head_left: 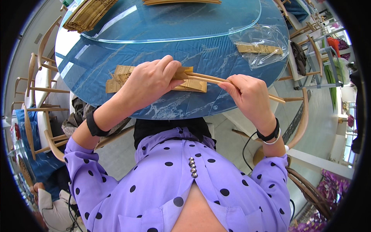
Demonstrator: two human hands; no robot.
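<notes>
A pair of light wooden chopsticks (206, 78) spans the gap between my hands above the table's near edge. My left hand (148, 79) is closed around a gold paper chopstick sleeve (184, 72), and the chopsticks' left ends run into or behind it; the fingers hide which. Farther along the sticks, my right hand (249, 94) pinches them, with their other ends sticking out past its palm. Under and beside my left hand, several flat gold sleeves (195, 86) lie on the blue table, partly covered by that hand.
A round blue table (216, 102) carries a raised glass turntable (193, 33). At far left sits a thick stack of gold sleeves (91, 15); more chopsticks (181, 2) lie at the top edge. A clear plastic bag (255, 58) holds gold sleeves at right. Wooden chairs (46, 65) stand around.
</notes>
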